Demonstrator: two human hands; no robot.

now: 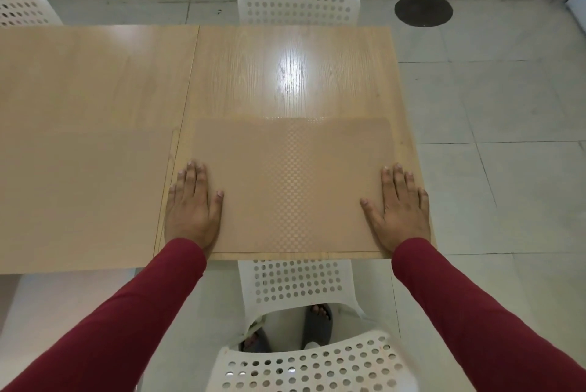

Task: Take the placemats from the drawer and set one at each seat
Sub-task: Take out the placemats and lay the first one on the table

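Note:
A tan placemat (291, 182) with a fine checkered weave lies flat on the light wooden table (285, 74), at the near seat on the right-hand section. My left hand (192, 207) rests flat on the mat's left edge, fingers spread. Flat on its right edge lies my right hand (401, 206). Neither hand grips anything. A second placemat (82, 198) of the same tan colour lies on the left table section, near the front edge.
A white perforated chair (301, 283) stands tucked under the table right in front of me. Another white chair (298, 4) faces it across the table, and a third (22, 7) shows at the far left. Grey tiled floor lies to the right.

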